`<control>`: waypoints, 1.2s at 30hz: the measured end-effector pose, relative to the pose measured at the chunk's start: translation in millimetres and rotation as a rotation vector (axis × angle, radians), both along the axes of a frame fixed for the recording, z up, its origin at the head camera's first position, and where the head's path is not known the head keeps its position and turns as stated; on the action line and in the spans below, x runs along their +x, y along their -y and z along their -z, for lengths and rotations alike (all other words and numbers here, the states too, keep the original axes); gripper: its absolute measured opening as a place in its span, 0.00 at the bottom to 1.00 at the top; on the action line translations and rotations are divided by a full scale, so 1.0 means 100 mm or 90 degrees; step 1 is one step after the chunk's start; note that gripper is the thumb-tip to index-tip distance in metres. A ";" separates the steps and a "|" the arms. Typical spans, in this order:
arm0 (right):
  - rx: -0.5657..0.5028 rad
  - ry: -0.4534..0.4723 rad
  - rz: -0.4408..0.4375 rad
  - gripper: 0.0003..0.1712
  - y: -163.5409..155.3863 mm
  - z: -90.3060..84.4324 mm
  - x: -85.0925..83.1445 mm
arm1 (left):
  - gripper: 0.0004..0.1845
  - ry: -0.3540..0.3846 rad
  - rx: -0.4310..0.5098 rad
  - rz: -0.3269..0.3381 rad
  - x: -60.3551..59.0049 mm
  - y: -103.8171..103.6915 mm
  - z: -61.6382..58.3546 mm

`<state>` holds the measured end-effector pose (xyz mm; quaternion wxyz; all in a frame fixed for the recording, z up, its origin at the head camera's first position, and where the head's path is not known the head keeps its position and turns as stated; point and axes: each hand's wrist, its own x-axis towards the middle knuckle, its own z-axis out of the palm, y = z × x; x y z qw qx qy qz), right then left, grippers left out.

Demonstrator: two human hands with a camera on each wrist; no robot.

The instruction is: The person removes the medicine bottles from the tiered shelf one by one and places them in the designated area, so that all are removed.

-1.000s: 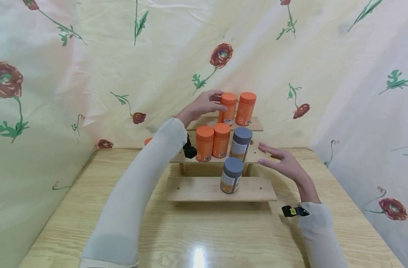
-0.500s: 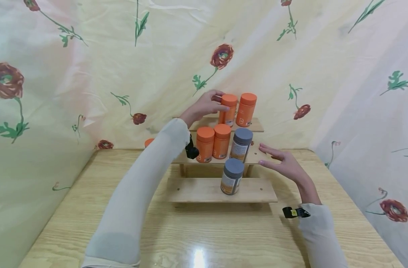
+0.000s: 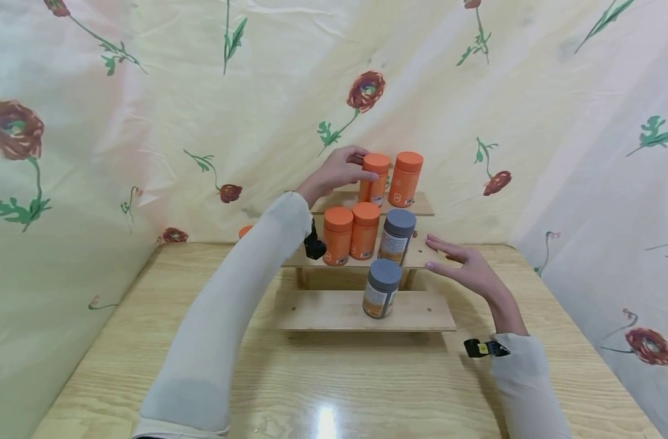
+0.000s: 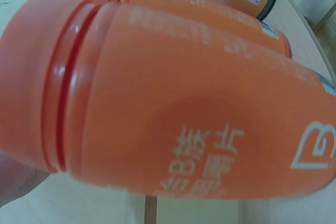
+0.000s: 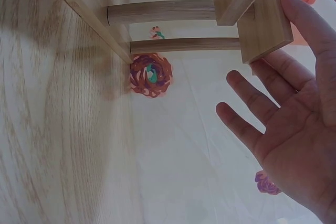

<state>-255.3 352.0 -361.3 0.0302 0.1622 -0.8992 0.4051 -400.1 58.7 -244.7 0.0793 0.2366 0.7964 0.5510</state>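
Note:
In the head view my left hand [image 3: 339,172] grips an orange supplement jar [image 3: 373,190] by its upper part, on the top tier of a wooden stepped shelf [image 3: 323,311]. A second orange jar [image 3: 405,180] stands just to its right. My right hand [image 3: 471,271] is at the right end of the middle tier. In the right wrist view its thumb [image 5: 302,14] lies along the board end [image 5: 270,30], with the other fingers extended behind and below. Filling the left wrist view is an orange jar [image 4: 184,93] from the middle tier, with part of my left hand [image 4: 18,179] behind its lid.
On the middle tier stand two orange jars, one the left jar [image 3: 338,238], the other the right jar [image 3: 364,231], beside a grey-lidded jar [image 3: 396,238]. Another grey-lidded jar [image 3: 381,289] stands on the bottom tier. An orange lid [image 3: 245,231] shows behind my left sleeve. Flowered cloth [image 3: 279,91] surrounds the table.
The whole head view shifts slightly. My left hand stays on the orange jar and the right hand keeps its place at the shelf end.

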 end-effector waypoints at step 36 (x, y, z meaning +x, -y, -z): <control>0.005 0.009 0.005 0.31 0.03 -0.01 0.01 | 0.27 0.012 0.101 -0.001 0.13 0.84 0.11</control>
